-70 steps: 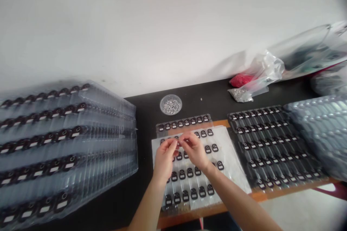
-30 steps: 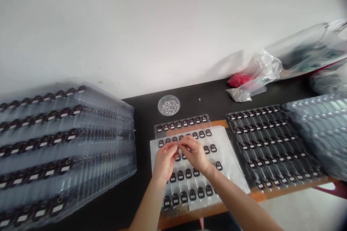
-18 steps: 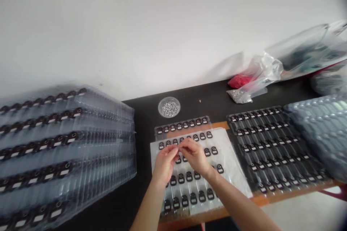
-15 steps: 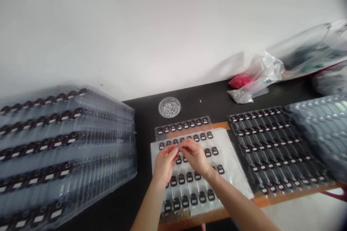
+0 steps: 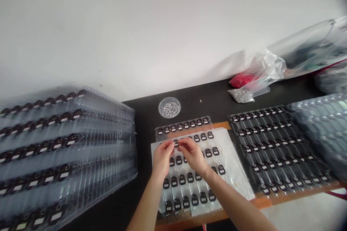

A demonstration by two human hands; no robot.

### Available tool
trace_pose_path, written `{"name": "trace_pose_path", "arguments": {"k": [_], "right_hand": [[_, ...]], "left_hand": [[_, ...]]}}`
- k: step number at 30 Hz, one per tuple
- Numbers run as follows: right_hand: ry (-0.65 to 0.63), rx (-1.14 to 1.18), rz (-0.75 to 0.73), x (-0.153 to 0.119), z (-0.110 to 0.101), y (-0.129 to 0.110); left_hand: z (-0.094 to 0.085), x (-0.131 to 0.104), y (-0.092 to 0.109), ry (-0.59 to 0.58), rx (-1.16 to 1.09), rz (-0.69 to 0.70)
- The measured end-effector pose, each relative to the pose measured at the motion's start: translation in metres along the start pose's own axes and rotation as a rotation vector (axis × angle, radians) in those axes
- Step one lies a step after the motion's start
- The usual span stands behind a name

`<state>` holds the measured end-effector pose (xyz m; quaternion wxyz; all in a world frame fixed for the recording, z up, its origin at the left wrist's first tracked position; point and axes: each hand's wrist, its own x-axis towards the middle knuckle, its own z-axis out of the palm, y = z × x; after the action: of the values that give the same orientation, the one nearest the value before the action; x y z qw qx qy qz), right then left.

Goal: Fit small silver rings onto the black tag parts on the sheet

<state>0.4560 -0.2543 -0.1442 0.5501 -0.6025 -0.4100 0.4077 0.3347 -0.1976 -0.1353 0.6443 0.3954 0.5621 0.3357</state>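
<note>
Left hand (image 5: 162,157) and right hand (image 5: 193,154), fingers bunched, flank black tag (image 5: 176,143), its long axis seemingly pointing away.

The left hand (image 5: 162,157) and the right hand (image 5: 193,155) come close together, fingertips beside a small black part with a white label (image 5: 176,143), over a clear plastic tray holding rows of such parts (image 5: 187,188); whether either hand grips it cannot be told; white paper sheets (image 5: 233,162) lie under the tray; beyond it, a round clear dish of tiny silvery pieces (image 5: 169,107) sits on the black tabletop (image 5: 146,110); a tall stack of filled clear trays (image 5: 108,144) stands at left; at right lie another filled clear tray (image 5: 276,148) and, near the white wall (image 5: 151,25), a red bundle in clear plastic (image 5: 241,80).
</note>
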Motion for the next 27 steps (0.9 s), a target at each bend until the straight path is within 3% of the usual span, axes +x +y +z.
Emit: {"name": "trace_pose_path", "arguments": {"k": [5,9,13,18,27], "right_hand": [[0.019,0.082,0.147,-0.019,-0.008,0.006],[0.010,0.141,0.211,-0.043,-0.016,0.004],[0.007,0.147,0.310,-0.066,-0.023,0.006],[-0.004,0.117,0.333,-0.085,-0.034,0.010],[-0.004,0.099,0.349,-0.090,-0.040,0.006]], "left_hand": [[-0.015,0.043,0.009,0.010,0.581,0.507],[-0.021,0.076,0.011,-0.067,0.929,0.702],[-0.023,0.091,0.006,-0.082,1.165,0.723],[-0.023,0.092,0.003,-0.105,1.296,0.683],[-0.017,0.093,0.010,-0.124,1.443,0.642]]}}
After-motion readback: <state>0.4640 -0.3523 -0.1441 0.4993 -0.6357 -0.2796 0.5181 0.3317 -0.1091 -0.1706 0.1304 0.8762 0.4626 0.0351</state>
